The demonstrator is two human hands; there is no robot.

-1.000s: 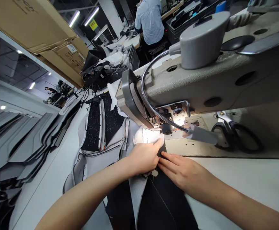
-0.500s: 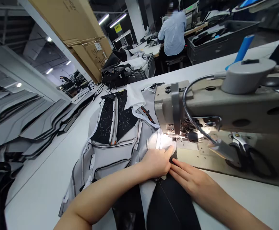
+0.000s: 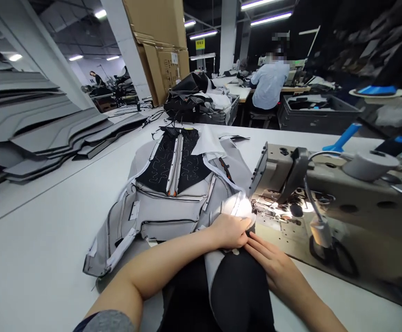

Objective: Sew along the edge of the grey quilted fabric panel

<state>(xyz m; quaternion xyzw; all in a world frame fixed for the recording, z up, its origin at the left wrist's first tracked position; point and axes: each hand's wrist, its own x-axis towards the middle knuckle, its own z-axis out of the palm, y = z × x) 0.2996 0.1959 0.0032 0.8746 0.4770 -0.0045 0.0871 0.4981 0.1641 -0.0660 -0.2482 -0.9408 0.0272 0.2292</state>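
Observation:
My left hand (image 3: pixel 230 230) is closed on the edge of a padded sewn cover (image 3: pixel 169 213), just in front of the sewing machine's lit needle area. This cover is grey, with a black stitched panel, and looks like a seat cover. Close beside it, my right hand (image 3: pixel 268 258) lies with fingers stretched out along a black part of the cover (image 3: pixel 240 290), which hangs toward me. The sewing machine (image 3: pixel 280 184) stands to the right of both hands. The needle and the exact edge under my left fingers are hidden.
Black-handled scissors (image 3: pixel 342 258) lie on the machine's bed. Stacked grey padded pieces (image 3: pixel 42 124) line the table's left side. Behind the table (image 3: pixel 35 249) are a crate of fabric (image 3: pixel 233 110), cardboard boxes (image 3: pixel 166 64), a grey bin (image 3: pixel 318 117) and a seated person (image 3: pixel 268 85).
The camera view has tilted up and levelled, so the machine appears farther right and lower. Both hands keep the same hold and place on the cover.

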